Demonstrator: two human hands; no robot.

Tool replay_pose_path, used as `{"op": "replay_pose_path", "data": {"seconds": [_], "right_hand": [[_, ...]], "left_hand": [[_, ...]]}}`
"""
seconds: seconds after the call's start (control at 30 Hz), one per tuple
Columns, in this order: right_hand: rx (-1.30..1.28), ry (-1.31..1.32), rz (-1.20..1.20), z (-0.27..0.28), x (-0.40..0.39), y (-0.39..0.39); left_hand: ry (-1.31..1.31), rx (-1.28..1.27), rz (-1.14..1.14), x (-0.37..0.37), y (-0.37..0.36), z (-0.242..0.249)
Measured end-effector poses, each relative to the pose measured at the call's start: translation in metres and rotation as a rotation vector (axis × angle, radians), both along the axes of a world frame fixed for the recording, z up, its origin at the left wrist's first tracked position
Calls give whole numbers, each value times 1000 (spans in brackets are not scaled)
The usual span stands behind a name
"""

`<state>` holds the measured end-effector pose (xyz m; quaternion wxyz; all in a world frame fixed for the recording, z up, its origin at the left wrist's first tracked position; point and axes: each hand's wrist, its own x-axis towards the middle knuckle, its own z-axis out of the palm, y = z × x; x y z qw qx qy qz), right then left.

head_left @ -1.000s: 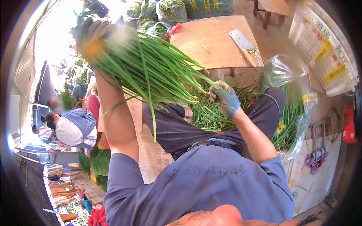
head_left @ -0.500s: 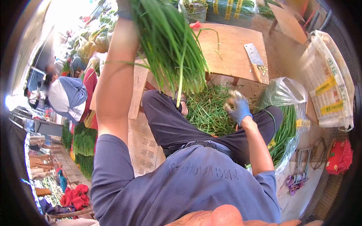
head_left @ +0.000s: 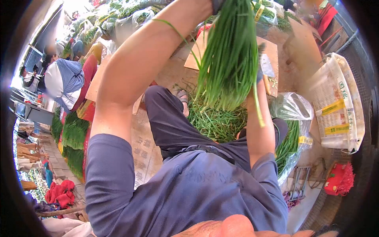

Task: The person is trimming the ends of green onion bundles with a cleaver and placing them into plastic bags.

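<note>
At the top edge, my left hand (head_left: 217,5) in a dark glove holds a large bunch of long green leaves (head_left: 229,59); its fingers are largely out of frame. The leaves hang down in front of the wooden table (head_left: 269,48). My right hand (head_left: 259,73), gloved, is raised at the right side of the bunch, mostly hidden behind it, so its finger pose is unclear. Beside it on the table lies a cleaver (head_left: 267,65), partly covered. Loose green stalks (head_left: 217,122) are heaped on the ground between my legs.
A clear plastic bag (head_left: 292,106) of greens stands right of my leg, with a white basket (head_left: 337,102) beyond. A red fuzzy item (head_left: 339,179) lies lower right. At left are a person in blue and white (head_left: 69,81) and stacked greens (head_left: 75,130).
My left hand has carried the bunch to the right. My right hand has risen from above the heap to the bunch's right side. The view has shifted slightly.
</note>
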<state>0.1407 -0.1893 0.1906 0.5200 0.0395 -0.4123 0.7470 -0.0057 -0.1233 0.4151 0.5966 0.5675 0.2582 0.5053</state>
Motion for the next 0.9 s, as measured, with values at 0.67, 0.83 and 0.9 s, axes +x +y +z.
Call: {"op": "replay_pose_path", "data": {"seconds": [0.67,0.83,0.9], "right_hand": [[-202,64,-556,-9,111,11],[-268,169,-786,-24,150,3],[-241,112,-817,-31,153,-4]], "left_hand": [[462,655,-35,73,-63,-34],[440,1097,354,-5,-100,-106],[394,735,172,-16,-110,-146]]}}
